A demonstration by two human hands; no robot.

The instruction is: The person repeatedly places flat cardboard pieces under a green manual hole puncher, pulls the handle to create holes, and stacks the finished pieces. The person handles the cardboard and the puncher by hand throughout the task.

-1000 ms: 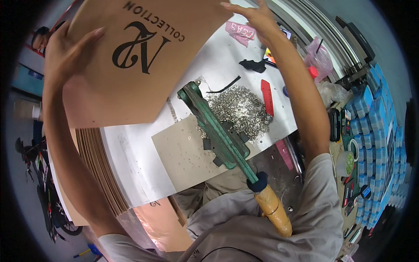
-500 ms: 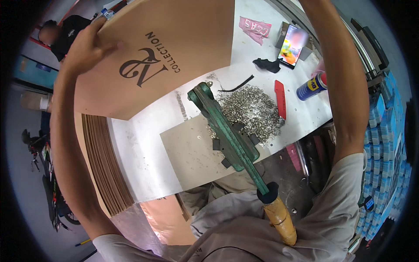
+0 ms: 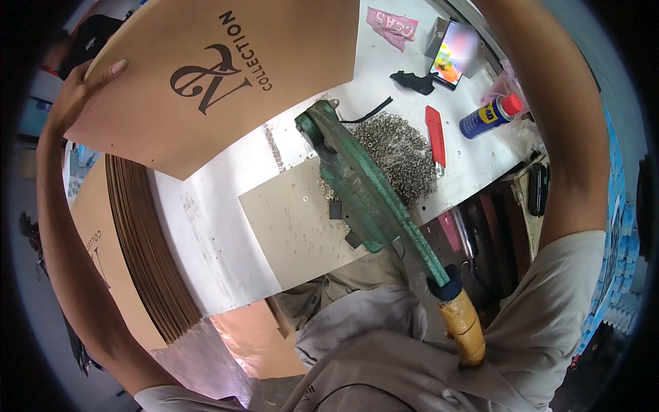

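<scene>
My left hand (image 3: pixel 84 90) grips the left edge of a large tan cardboard sheet (image 3: pixel 226 75) with a dark printed logo, held up above the white table (image 3: pixel 206 226). My right arm (image 3: pixel 556 137) reaches up past the top of the picture, and its hand is out of view. Below the sheet stands a green lever press (image 3: pixel 357 185) on a grey board (image 3: pixel 288 220). Its long handle ends in a tape-wrapped grip (image 3: pixel 461 328) near my body.
A pile of small metal eyelets (image 3: pixel 403 154) lies beside the press. A thick stack of tan sheets (image 3: pixel 141 240) lies at the left. A red utility knife (image 3: pixel 434 132), a blue spray can (image 3: pixel 489 114), a lit phone (image 3: pixel 454 56) and a pink packet (image 3: pixel 392 23) sit farther right.
The cardboard sheet has been lifted and swung up to the left. My right hand, earlier on its top edge, has gone out of the top of the view.
</scene>
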